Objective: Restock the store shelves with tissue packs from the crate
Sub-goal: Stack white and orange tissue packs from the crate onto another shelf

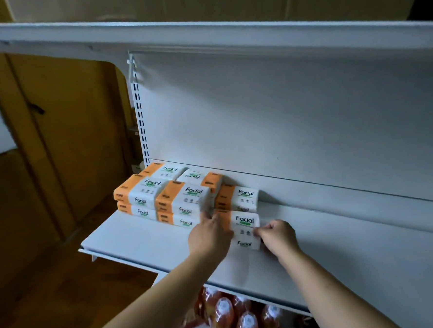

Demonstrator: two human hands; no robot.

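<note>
- Both hands are at one tissue pack (246, 228) on the shelf (144, 241). My right hand (278, 236) has its fingers curled and pinches the pack's right end, knuckles up.
- My left hand (209, 236) lies against the pack's orange left end. Its fingers are smeared by blur, so I cannot tell whether they grip or only press.
- Behind the shelf rises the white back panel (284, 121).
- Across the top of my view runs the upper shelf (202, 35), with brown cardboard above it.
- Off to the left stands a brown wooden panel (55, 123).
- The shelf itself is white and flat. The pack I handle sits on it nearer the front edge than the others.
- The stacked packs (161, 195), orange and white and marked "Facial", are grouped at the left rear. The front row is two high, and one pack in the back row is turned so its print reads upside down.
- One more pack, the rear pack (237, 195), lies just behind the one I handle, close to the back panel.
- A slotted upright (138, 112) runs up the back panel's left edge.
- Amber bottles (224, 315) with white caps stand on the level below, between my forearms.
</note>
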